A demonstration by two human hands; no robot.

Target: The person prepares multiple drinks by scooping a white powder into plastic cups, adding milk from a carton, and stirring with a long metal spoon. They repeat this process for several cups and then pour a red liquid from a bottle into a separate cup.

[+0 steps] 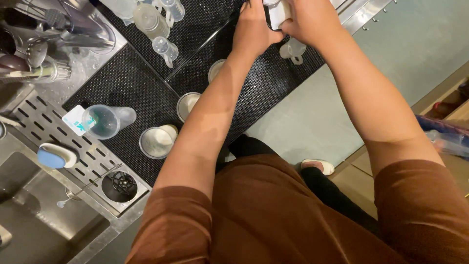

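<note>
At the far left, a steel sink point(29, 215) is seen, and beside it a slotted drain board point(49, 122) on which a blue and white scrubber point(56, 155) lies. A round rinser grate point(118, 186) is set into the near corner of that board. Above, metal utensils point(36, 54) are gathered in a holder.

A black rubber mat point(127, 83) covers the table further right. On it a clear plastic measuring cup point(105, 121) is laid on its side, and just beside it a steel pitcher point(157, 142) stands upright. A second steel pitcher point(188, 104) is partly hidden by the left forearm. Small clear jiggers point(165, 48) are scattered near the top of the mat.

At the top centre, the left hand point(254, 29) and the right hand point(310, 19) are brought together around a white container point(277, 12), which is held above the mat at the upper edge of the view. The fingers of both hands are wrapped around it; most of it is covered or cut off. A small clear cup point(293, 50) lies on the mat just below the right hand.

At the right, pale floor point(415, 44) is visible.
</note>
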